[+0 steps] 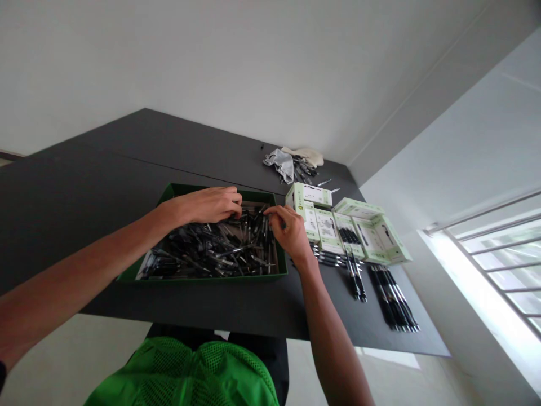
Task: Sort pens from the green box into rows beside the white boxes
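A green box [203, 279] full of loose black and clear pens [211, 248] lies on the dark table in front of me. Over the far side of the heap is my left hand [215, 204], its fingers bent down and pressed together; whatever its fingertips hold is hidden. At the box's right end, my right hand [289, 225] has thumb and forefinger pinched at the end of a pen among the others. Right of the box stand pale green and white cartons [327, 230], one holding several pens.
Pens lie in a row [393, 299] near the right table edge, with a small bunch [355, 276] beside them. At the back, grey and cream cloths [282, 163] rest by more loose pens [304, 169]. A wall [236, 73] rises behind the table [190, 307]; a barred window [502, 259] is right.
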Available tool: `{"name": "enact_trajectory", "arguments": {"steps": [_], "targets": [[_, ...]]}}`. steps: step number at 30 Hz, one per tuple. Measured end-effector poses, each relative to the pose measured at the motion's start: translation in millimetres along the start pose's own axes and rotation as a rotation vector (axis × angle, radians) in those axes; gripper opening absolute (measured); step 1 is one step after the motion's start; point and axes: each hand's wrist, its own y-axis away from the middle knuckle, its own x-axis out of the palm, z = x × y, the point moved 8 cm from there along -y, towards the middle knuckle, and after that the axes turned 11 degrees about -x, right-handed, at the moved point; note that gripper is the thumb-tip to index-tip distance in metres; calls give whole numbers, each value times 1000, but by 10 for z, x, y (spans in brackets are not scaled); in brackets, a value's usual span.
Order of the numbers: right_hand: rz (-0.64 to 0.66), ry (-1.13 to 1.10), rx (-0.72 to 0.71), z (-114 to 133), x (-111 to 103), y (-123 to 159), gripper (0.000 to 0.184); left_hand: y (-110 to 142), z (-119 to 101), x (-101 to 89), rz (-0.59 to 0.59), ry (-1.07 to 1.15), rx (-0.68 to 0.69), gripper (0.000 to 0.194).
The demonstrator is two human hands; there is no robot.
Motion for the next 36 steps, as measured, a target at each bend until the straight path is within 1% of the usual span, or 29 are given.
{"name": "enact_trajectory", "arguments": {"steps": [4, 6, 9, 12, 14, 17, 21, 30, 36], "targets": [[-2, -8, 8, -5, 5, 6, 28, -24, 21, 110, 25, -68, -75, 17], [-2, -9, 9, -6, 6, 7, 28, -35, 53, 137, 31, -93, -152, 19], [-10, -16, 10, -5, -1, 7, 29, -35, 105, 117, 34, -122, -278, 26], [-16, -20, 12, -7, -9, 7, 29, -11, 144, 157, 138, -118, -372, 33], [-14, -19, 10, -7, -10, 7, 29, 9, 151, 209, 218, -103, -395, 34], [-8, -18, 5, -10, -4, 9, 29, 28, 155, 256, 262, -86, -395, 31], [-6, -17, -15, -5, 2, 7, 29, 38, 172, 281, 279, -41, -377, 32], [14, 6, -15, 21, 6, -2, 29, 6, 81, 287, 343, 141, -259, 34], [14, 10, -25, 35, 3, -5, 28, 10, 99, 317, 343, 182, -274, 35]]}}
